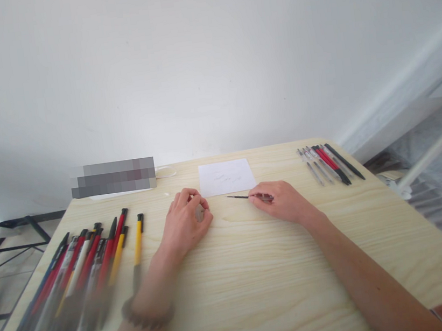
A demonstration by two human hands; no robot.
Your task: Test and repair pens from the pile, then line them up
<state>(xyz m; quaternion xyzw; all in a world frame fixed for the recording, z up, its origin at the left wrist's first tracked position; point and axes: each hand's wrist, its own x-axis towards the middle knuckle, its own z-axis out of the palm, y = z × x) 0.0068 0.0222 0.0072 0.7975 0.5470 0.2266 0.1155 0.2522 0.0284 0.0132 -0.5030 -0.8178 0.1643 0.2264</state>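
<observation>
My right hand [278, 200] is closed, pinching a thin dark pen refill [238, 197] whose narrow end points left. A grey, partly see-through length shows under its fingers; I cannot tell whether it is the same piece. To the left, my left hand [187, 219] rests on the table with fingers curled towards the thumb. Something greyish shows between them, too hidden to name. Just beyond both hands lies a white sheet of paper [226, 177] with a few faint pen marks on it.
Many loose pens [82, 259], red, yellow, white and black, spread over the left side of the wooden table [246, 292]. A single yellow pen [137, 241] lies beside my left forearm. Several clear, red and black pens [326, 162] are lined up at the back right. A blurred-out object [113, 177] stands back left.
</observation>
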